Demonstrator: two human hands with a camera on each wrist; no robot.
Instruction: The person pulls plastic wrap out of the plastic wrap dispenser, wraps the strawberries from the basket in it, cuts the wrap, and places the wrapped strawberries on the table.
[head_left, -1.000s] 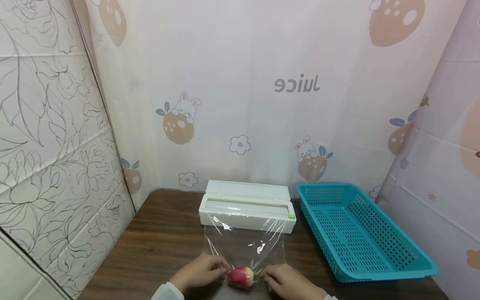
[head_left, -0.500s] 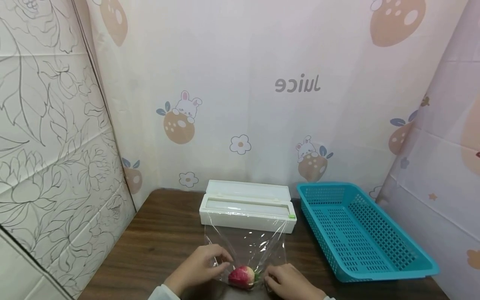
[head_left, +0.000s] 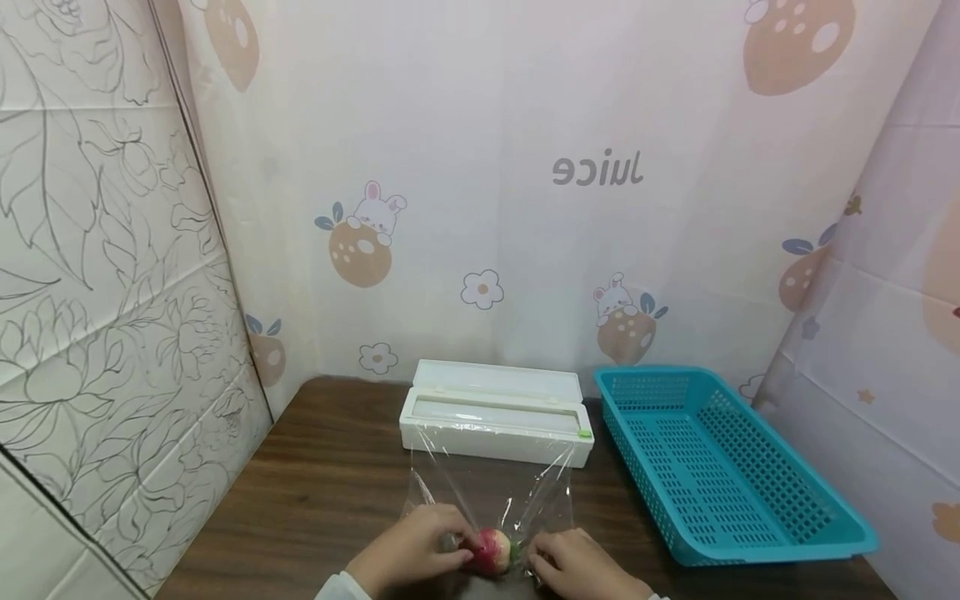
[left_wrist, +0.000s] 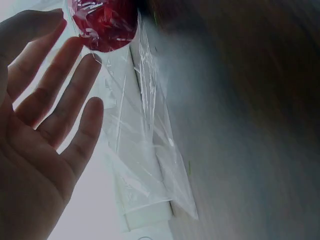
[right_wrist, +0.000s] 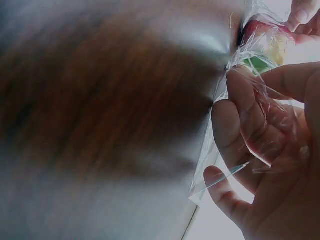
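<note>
A red-and-cream fruit [head_left: 491,552] with a green top lies wrapped in clear cling film [head_left: 487,492] near the front of the table. The film runs back to a white cling film dispenser [head_left: 495,437] with its lid raised. At the fruit's red end, my left hand [head_left: 420,546] touches the wrapped surface with loosely extended fingers; in the left wrist view the red end [left_wrist: 105,25] sits at the fingertips. Beside the green top [right_wrist: 257,63], my right hand [head_left: 573,567] pinches the gathered film between thumb and curled fingers, and film lies across its palm.
A teal plastic basket [head_left: 780,554] stands on the right side of the brown wooden table [head_left: 300,492]. A green slider [head_left: 584,433] sits at the dispenser's right end. Patterned curtains [head_left: 480,208] hang behind and at both sides.
My left hand drew back from the fruit's red end with fingers spread, then moved in again onto it. The right hand stays by the green top. The film's folds have shifted.
</note>
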